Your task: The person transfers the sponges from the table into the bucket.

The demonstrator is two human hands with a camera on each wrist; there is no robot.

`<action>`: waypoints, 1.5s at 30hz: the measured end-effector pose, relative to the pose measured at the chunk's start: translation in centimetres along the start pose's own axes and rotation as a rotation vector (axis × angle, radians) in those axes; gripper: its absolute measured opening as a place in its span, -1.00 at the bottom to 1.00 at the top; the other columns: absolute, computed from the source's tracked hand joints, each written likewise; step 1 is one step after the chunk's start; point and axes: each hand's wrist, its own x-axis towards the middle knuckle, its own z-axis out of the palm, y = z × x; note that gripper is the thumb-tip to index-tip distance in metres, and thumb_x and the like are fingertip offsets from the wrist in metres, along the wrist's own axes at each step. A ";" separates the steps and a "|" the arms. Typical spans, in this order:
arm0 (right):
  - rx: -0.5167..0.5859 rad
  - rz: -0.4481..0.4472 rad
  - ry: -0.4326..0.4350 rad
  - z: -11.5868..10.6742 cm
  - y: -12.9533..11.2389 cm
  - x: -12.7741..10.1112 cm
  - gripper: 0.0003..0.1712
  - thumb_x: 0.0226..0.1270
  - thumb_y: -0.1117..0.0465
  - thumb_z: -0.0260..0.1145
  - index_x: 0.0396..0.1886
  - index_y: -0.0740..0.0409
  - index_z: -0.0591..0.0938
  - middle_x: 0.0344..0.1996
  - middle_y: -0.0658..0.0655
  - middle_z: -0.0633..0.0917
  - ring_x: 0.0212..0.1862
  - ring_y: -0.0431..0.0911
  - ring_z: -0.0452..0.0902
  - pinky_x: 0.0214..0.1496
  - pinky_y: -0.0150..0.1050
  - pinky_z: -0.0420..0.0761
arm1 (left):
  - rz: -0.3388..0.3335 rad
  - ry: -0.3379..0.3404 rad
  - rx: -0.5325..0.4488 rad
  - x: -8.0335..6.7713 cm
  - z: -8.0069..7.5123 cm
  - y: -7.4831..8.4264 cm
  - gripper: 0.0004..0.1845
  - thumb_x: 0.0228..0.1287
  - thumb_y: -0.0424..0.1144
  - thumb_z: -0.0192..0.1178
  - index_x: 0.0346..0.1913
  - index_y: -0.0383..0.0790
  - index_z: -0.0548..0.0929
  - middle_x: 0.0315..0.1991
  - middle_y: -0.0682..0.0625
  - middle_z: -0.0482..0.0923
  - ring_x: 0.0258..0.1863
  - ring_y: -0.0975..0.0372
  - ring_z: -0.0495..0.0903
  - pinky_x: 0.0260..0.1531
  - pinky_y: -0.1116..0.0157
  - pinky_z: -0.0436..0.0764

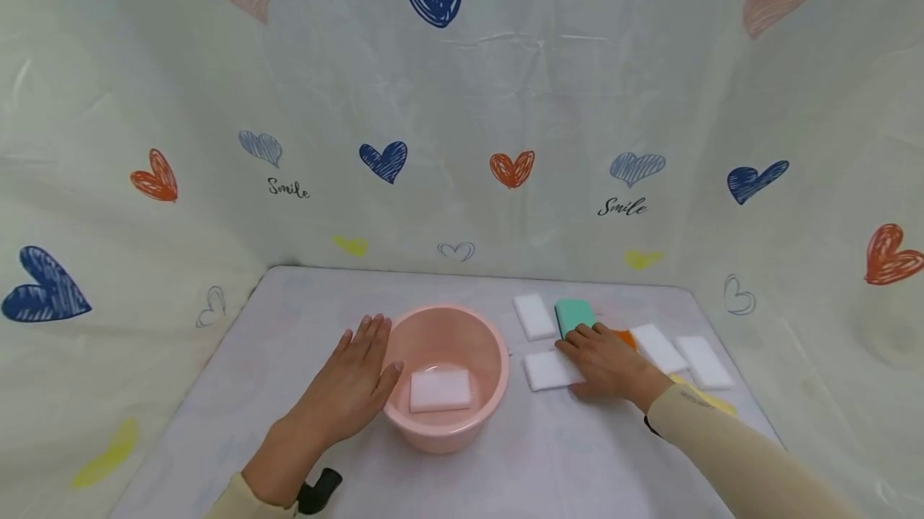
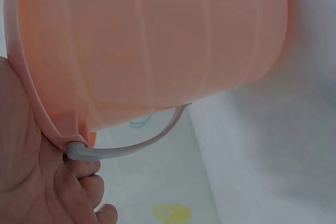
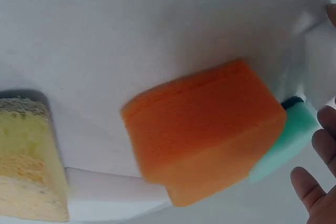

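A pink bucket [image 1: 498, 399] with a grey handle [image 2: 126, 150] stands on the table, a white sponge block [image 1: 440, 391] lying inside it. Against the bucket's left rim rests my left hand [image 1: 350, 387], its fingers straight and together. My right hand [image 1: 609, 366] spans another white sponge block [image 1: 546, 371] to the right of the bucket, thumb at the near edge and fingers at the far edge. In the right wrist view, part of this block [image 3: 321, 61] shows between thumb and fingers. Just beyond that hand lies a teal sponge [image 1: 574, 314].
An orange sponge [image 3: 205, 124] lies beside the teal one, partly hidden by my right hand in the head view. More white blocks lie behind [image 1: 534, 317] and to the right [image 1: 703, 362]. A yellow sponge [image 3: 26, 166] with a grey layer sits near my right forearm.
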 end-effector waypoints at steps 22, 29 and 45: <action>0.089 0.139 0.151 -0.4 -0.5 -0.5 -0.25 0.15 -0.16 0.48 0.17 0.22 0.53 0.00 0.14 0.57 0.04 0.07 0.41 0.10 0.01 0.46 | 0.016 0.017 -0.003 0.1 0.1 -0.2 -0.23 0.70 0.05 -0.08 0.64 -0.49 0.10 0.66 -0.37 0.07 0.69 -0.19 0.00 0.63 -0.20 0.07; 0.050 0.148 0.156 -1.5 -0.3 -0.2 -0.27 0.16 -0.19 0.44 0.15 0.22 0.54 -0.02 0.15 0.58 -0.01 0.07 0.40 0.06 -0.01 0.46 | 0.026 0.020 0.006 0.1 -0.4 -0.5 -0.23 0.70 0.07 -0.08 0.63 -0.49 0.13 0.66 -0.37 0.06 0.69 -0.19 0.00 0.63 -0.20 0.06; 0.021 0.105 0.263 -3.8 -0.1 -0.1 -0.28 0.11 -0.15 0.44 0.13 0.23 0.54 -0.06 0.15 0.61 -0.04 0.07 0.42 0.00 -0.05 0.46 | 0.077 0.049 0.003 0.4 -0.4 -0.3 -0.25 0.70 0.04 -0.06 0.61 -0.51 0.17 0.64 -0.39 0.11 0.67 -0.20 0.04 0.62 -0.21 0.07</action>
